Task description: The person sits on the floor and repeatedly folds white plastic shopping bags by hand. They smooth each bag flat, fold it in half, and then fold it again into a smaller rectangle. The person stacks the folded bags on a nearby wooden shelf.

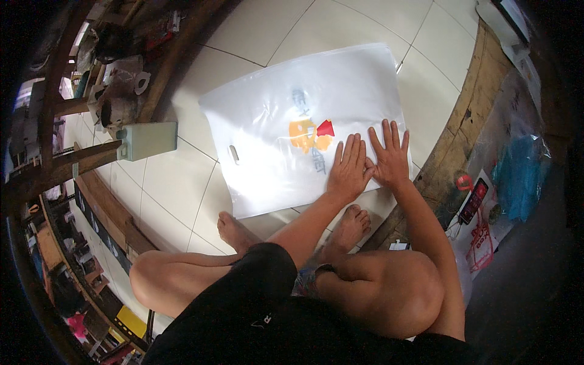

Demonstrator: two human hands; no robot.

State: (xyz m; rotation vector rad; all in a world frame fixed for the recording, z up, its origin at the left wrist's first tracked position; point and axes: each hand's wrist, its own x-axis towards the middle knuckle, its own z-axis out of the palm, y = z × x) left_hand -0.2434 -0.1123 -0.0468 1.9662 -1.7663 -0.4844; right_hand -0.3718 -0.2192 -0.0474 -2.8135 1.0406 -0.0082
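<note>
A white plastic bag, perhaps a flat stack of them, lies on the tiled floor in front of my feet. It has an orange, red and blue print in the middle and a punched oval handle hole near its left edge. My left hand rests flat on it, just right of the print, with fingers stretched out and pointing away from me. Beside it, my right hand lies flat near the bag's right edge, fingers spread. The thumbs of the two hands meet or nearly meet. Neither hand grips anything.
At the left stands a wooden shelf frame with a pale green container by it. A wooden beam runs along the right. Beyond it lie a phone and clear plastic with blue material. My bare feet are close to the bag's near edge.
</note>
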